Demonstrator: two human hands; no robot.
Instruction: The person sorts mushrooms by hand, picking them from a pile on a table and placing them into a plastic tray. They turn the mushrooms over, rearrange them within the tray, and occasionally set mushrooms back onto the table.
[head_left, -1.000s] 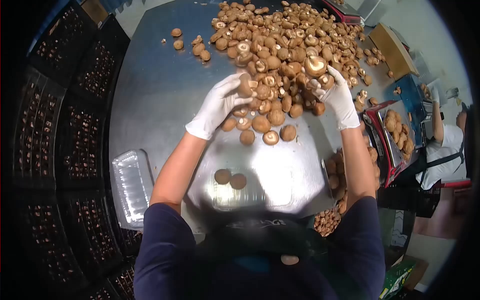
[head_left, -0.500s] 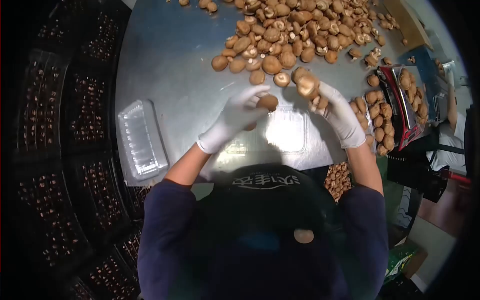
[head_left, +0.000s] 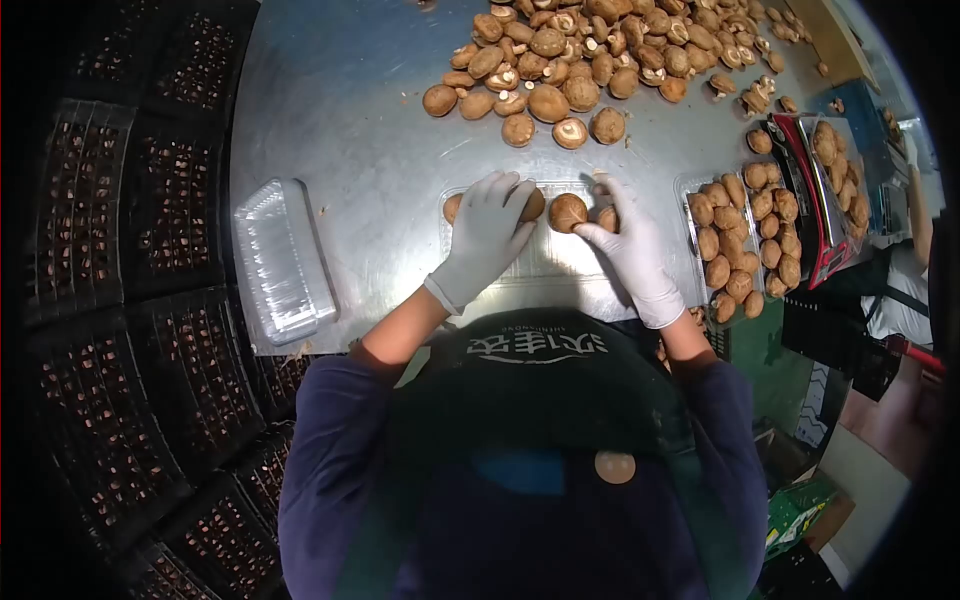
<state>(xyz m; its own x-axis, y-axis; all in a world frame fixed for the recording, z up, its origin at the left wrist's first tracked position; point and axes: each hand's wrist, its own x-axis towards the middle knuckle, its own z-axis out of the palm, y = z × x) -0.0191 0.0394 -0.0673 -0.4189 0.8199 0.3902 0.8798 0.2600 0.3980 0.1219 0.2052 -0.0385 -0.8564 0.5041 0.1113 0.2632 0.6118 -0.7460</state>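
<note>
Now, having left the pile (head_left: 602, 67), I'm apparently filling the tray (head_left: 556, 262): left hand (head_left: 488, 232) cupping one mushroom (head_left: 533, 206), right hand (head_left: 632, 248) grasping another.

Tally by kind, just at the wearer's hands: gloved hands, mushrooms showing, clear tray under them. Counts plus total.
Gloved hands, left hand and right hand: 2
Mushrooms showing at them: 4 (others may be hidden)
Clear tray under them: 1
Total: 7
</note>
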